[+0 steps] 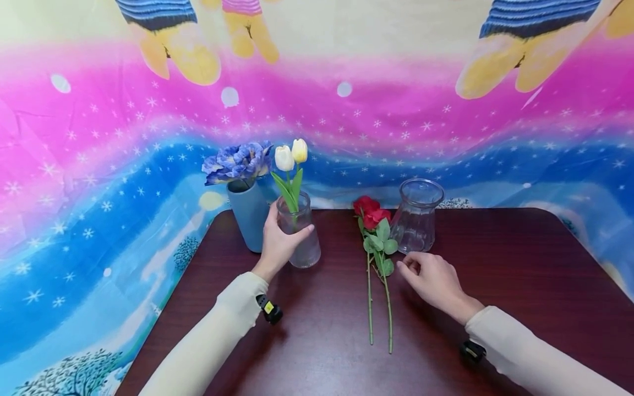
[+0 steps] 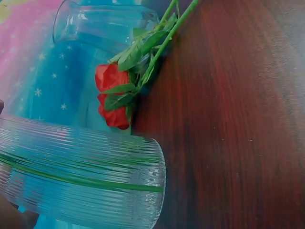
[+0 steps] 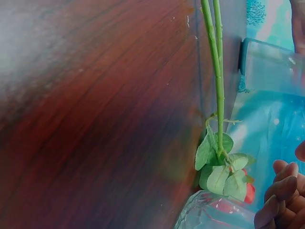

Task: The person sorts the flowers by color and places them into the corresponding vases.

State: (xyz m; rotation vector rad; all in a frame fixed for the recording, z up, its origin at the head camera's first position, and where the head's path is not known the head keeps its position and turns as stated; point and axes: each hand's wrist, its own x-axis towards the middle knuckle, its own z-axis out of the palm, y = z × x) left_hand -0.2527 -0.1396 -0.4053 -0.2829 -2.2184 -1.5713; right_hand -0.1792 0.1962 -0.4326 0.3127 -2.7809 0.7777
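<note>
My left hand (image 1: 278, 242) grips a ribbed clear glass vase (image 1: 306, 253), thumb across its front and fingers behind. Two tulips (image 1: 284, 159), one white and one pale yellow, stand in it, and their green stems show through the glass in the left wrist view. My right hand (image 1: 438, 280) hovers low over the table with loosely curled fingers and holds nothing. Just left of it lie two red roses (image 1: 377, 219), blooms toward the back and stems toward me. Beyond the right hand stands a wide-rimmed clear glass vase (image 1: 417, 231), right beside the rose blooms.
A blue-grey vase (image 1: 245, 212) with blue-purple flowers (image 1: 238, 162) stands at the back left, beside the left hand. The dark wooden table (image 1: 317, 341) ends at a patterned cloth backdrop (image 1: 346, 121). Each wrist wears a small black device.
</note>
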